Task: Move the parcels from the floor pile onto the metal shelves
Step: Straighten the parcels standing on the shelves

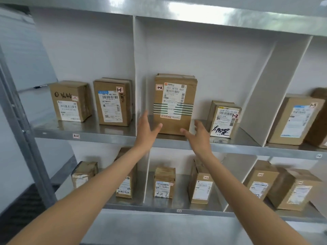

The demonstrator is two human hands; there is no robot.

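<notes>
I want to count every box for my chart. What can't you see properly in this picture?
Head view only:
- Floor pile: out of frame, so no count.
- Brown box at far right: cut by the picture's edge.
- Lower-shelf box: partly hidden behind the left arm.
- Small print on the tall parcel: too blurred to read fully.
- Whether the left hand or right hand touches that parcel: unclear.

Two bare arms show from the lower edge of the view, each uncovered along its whole visible length, with no sleeve edge in sight. The left hand [147,131] has no glove, ring or watch, and its wrist carries no band. The right hand [199,134] is likewise ungloved, with a plain wrist. Both forearms are slim and smooth, and no clothing shows anywhere on them.
</notes>
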